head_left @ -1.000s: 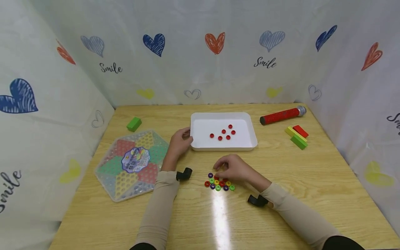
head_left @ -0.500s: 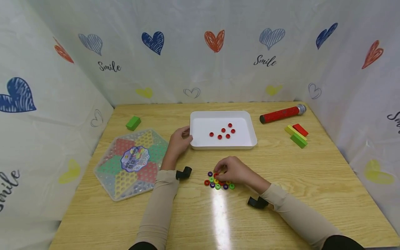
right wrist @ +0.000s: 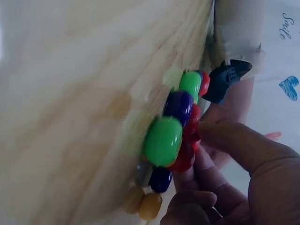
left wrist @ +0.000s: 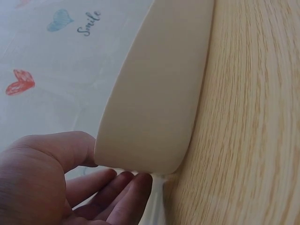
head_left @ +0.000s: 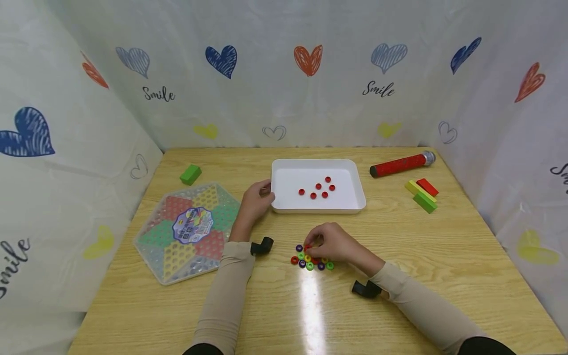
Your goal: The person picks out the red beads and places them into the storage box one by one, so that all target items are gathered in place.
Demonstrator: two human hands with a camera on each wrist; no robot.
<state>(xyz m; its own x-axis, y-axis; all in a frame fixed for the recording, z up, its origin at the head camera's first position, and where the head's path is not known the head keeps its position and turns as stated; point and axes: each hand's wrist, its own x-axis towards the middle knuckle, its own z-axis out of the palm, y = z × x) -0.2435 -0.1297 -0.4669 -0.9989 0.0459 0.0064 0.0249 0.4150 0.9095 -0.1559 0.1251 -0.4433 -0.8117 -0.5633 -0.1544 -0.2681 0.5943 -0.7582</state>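
A white tray [head_left: 317,199] holds several red beads [head_left: 318,186] on its floor. At its left side, my left hand [head_left: 254,203] holds the tray near the front corner; in the left wrist view the thumb [left wrist: 77,150] touches the rim, and the other fingers lie against the wall. Nearer me, my right hand [head_left: 336,242] bends over a cluster of coloured ring beads [head_left: 309,266]. Its thumb and fingertips pinch a red bead [head_left: 308,247] at the cluster's far side. In the right wrist view, green beads [right wrist: 163,140] and purple beads partly cover what the fingers touch.
A hexagonal game board [head_left: 177,236] in clear packaging lies left, with a green block [head_left: 191,174] behind it. Toward the right back are a red tube-shaped object [head_left: 401,165] with a silver end, and yellow, red and green blocks [head_left: 424,201].
The right hand's fingers have drawn together on a red bead at the cluster's far edge. The left hand and tray stay in place; the view shifts slightly.
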